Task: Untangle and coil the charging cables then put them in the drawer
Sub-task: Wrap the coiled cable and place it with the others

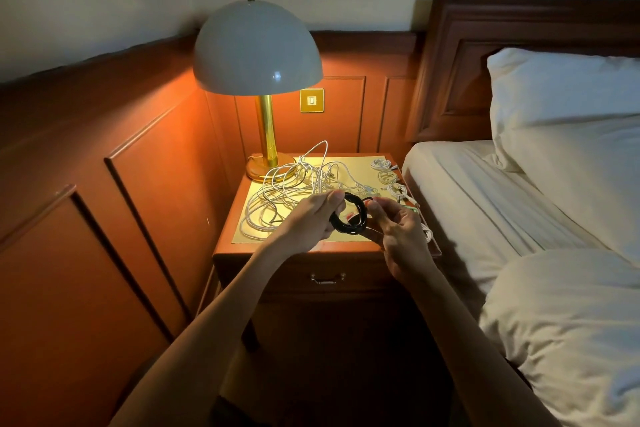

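Nearest, under the front edge of the bench: the drawer, shut, handle untouched, so nothing of its inside to be seen. To be pulled open before storing anything.

Just above that front edge, held in the air between both grips: the black charging cable, already wound into a small, tight ring. Left grip clamped on the left side of the ring, thumb on top. Right grip pinching the right side, apparently at the last free end; too small to tell for sure.

Judged as the closing of this coil. Keep the left pinch firm across all turns, to stop the ring from springing open. Guide the free end round or through with the right fingers only, gently, without bending sharply at the plug. Afterwards, lay it down flat, or keep it in one grip and open the drawer with the other.

Behind the hands, on the yellow mat, toward the left and the middle of the bench: a big tangle of white cables, not yet sorted, one loop standing up high. Along the right edge: at least three small white coils in a row, finished, near the tangle but apart from it. Also something green close to the right grip, mostly hidden, not possible to name.

At the back left corner: the table lamp, lit, with some white strands lying across its brass foot. Better to lift those strands free than to pull them sideways.

Much still to do, by the look of the tangle.
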Demonstrator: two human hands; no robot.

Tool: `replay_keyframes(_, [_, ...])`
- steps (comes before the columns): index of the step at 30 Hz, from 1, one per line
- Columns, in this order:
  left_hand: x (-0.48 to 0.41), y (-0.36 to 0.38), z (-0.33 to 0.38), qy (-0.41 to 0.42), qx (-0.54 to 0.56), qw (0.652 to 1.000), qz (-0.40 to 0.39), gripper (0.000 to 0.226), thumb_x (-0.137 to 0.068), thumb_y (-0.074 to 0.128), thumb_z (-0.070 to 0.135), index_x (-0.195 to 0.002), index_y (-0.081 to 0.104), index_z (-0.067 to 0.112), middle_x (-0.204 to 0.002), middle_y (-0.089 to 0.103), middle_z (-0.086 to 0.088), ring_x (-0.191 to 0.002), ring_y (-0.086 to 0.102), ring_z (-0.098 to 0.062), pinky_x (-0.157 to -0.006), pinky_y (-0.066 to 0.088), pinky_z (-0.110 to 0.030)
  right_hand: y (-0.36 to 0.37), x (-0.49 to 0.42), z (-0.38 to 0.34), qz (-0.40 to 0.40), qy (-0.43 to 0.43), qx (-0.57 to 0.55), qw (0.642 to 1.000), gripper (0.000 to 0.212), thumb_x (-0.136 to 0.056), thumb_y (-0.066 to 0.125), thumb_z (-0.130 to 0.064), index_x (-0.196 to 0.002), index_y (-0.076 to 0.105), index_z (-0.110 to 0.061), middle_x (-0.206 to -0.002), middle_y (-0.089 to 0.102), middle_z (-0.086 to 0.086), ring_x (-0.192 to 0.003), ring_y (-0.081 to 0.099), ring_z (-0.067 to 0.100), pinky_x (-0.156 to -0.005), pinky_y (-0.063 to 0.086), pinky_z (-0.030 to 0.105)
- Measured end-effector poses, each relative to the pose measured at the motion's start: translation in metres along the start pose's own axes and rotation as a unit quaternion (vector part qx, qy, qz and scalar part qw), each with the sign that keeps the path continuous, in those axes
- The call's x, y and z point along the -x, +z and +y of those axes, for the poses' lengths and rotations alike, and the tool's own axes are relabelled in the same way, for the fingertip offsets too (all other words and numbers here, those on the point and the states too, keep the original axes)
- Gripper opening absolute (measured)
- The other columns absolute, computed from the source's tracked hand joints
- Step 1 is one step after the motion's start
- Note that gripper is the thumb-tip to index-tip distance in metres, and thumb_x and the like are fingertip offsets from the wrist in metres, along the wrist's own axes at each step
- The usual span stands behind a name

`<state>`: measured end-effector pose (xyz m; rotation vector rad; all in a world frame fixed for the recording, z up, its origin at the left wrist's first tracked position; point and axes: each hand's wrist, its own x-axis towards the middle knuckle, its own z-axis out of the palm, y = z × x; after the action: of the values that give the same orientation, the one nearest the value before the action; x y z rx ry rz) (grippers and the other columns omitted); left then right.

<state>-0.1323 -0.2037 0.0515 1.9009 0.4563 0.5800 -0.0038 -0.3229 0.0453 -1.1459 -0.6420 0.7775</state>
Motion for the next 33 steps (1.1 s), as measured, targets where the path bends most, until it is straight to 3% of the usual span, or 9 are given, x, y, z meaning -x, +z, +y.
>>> replay_keyframes(6, [0.004, 0.005, -0.001, -0.018, -0.068, 0.997, 0.012, 0.038, -0.105, 0.033, 0.043, -0.081, 0.046, 0.016, -0.058, 0.037, 0.003, -0.041, 0.031, -0.003, -0.043, 0.028, -0.017, 0.012, -0.003, 0.004, 0.066, 0.133, -0.157, 0.976, 0.013, -0.100, 0.052, -0.002, -0.110, 0.059, -0.006, -0.106, 0.069, 0.019, -0.082, 0.075, 0.023, -0.068, 0.063, 0.030])
replay_keyframes(9, [0.005, 0.009, -0.005, -0.012, -0.161, 0.986, 0.049, 0.040, -0.107, 0.034, 0.042, -0.084, 0.054, 0.016, -0.068, 0.054, -0.002, -0.051, 0.046, -0.006, -0.050, 0.036, -0.023, 0.010, -0.008, 0.007, 0.057, 0.206, -0.196, 0.957, 0.017, -0.102, 0.046, 0.002, -0.114, 0.056, -0.004, -0.098, 0.067, 0.021, -0.080, 0.070, 0.024, -0.060, 0.061, 0.030])
replay_keyframes(12, [0.005, 0.012, -0.013, 0.017, -0.242, 0.966, 0.086, 0.044, -0.107, 0.032, 0.041, -0.093, 0.058, 0.009, -0.074, 0.061, -0.010, -0.060, 0.052, -0.024, -0.054, 0.039, -0.035, 0.008, -0.013, 0.008, 0.041, 0.247, -0.135, 0.959, 0.024, -0.105, 0.044, -0.007, -0.124, 0.058, -0.003, -0.093, 0.068, 0.014, -0.081, 0.066, 0.022, -0.063, 0.055, 0.031])
replay_keyframes(17, [0.000, 0.016, -0.014, 0.092, -0.326, 0.931, 0.138, 0.037, -0.108, 0.034, 0.031, -0.096, 0.058, 0.006, -0.057, 0.046, 0.007, -0.044, 0.043, -0.009, -0.043, 0.034, -0.021, 0.009, -0.009, 0.004, -0.004, 0.244, -0.086, 0.966, 0.037, -0.101, 0.050, -0.034, -0.113, 0.070, -0.005, -0.110, 0.064, 0.015, -0.102, 0.057, 0.028, -0.083, 0.045, 0.036])
replay_keyframes(19, [-0.004, 0.016, -0.015, 0.099, -0.337, 0.925, 0.144, 0.036, -0.108, 0.034, 0.031, -0.098, 0.059, 0.006, -0.059, 0.050, 0.005, -0.047, 0.049, -0.012, -0.043, 0.032, -0.020, 0.011, -0.009, 0.001, -0.021, 0.229, -0.020, 0.973, 0.032, -0.097, 0.062, -0.028, -0.119, 0.065, -0.005, -0.119, 0.064, 0.015, -0.111, 0.058, 0.030, -0.080, 0.048, 0.035])
replay_keyframes(22, [-0.006, 0.016, -0.016, 0.071, -0.292, 0.945, 0.126, 0.034, -0.108, 0.033, 0.034, -0.094, 0.055, 0.012, -0.064, 0.052, 0.004, -0.053, 0.049, -0.016, -0.048, 0.034, -0.025, 0.013, -0.011, -0.001, -0.008, 0.194, 0.068, 0.979, 0.038, -0.092, 0.068, -0.005, -0.128, 0.058, 0.001, -0.119, 0.067, 0.020, -0.108, 0.065, 0.031, -0.068, 0.056, 0.030])
replay_keyframes(25, [-0.008, 0.016, -0.014, -0.025, -0.175, 0.975, 0.135, 0.040, -0.108, 0.030, 0.040, -0.106, 0.059, 0.013, -0.084, 0.056, 0.006, -0.073, 0.052, -0.013, -0.059, 0.041, -0.026, 0.010, -0.012, -0.004, -0.020, 0.130, 0.174, 0.976, 0.048, -0.094, 0.065, -0.004, -0.139, 0.051, -0.001, -0.116, 0.069, 0.017, -0.085, 0.075, 0.026, -0.067, 0.063, 0.033])
replay_keyframes(29, [-0.021, 0.027, -0.020, -0.136, 0.000, 0.978, 0.159, 0.042, -0.107, 0.030, 0.040, -0.095, 0.057, 0.010, -0.074, 0.048, 0.001, -0.065, 0.041, -0.014, -0.065, 0.033, -0.034, 0.020, -0.012, -0.002, -0.016, 0.051, 0.461, 0.886, 0.019, -0.101, 0.056, -0.010, -0.116, 0.063, -0.001, -0.095, 0.071, 0.010, -0.068, 0.075, 0.023, -0.067, 0.063, 0.043])
replay_keyframes(33, [-0.037, 0.034, -0.017, -0.206, 0.073, 0.945, 0.244, 0.039, -0.100, 0.040, 0.045, -0.076, 0.054, 0.017, -0.073, 0.048, -0.002, -0.070, 0.042, -0.019, -0.067, 0.032, -0.035, 0.033, -0.010, 0.003, -0.023, 0.033, 0.547, 0.836, 0.013, -0.100, 0.057, -0.012, -0.104, 0.064, -0.002, -0.089, 0.070, 0.013, -0.075, 0.069, 0.024, -0.063, 0.059, 0.035])
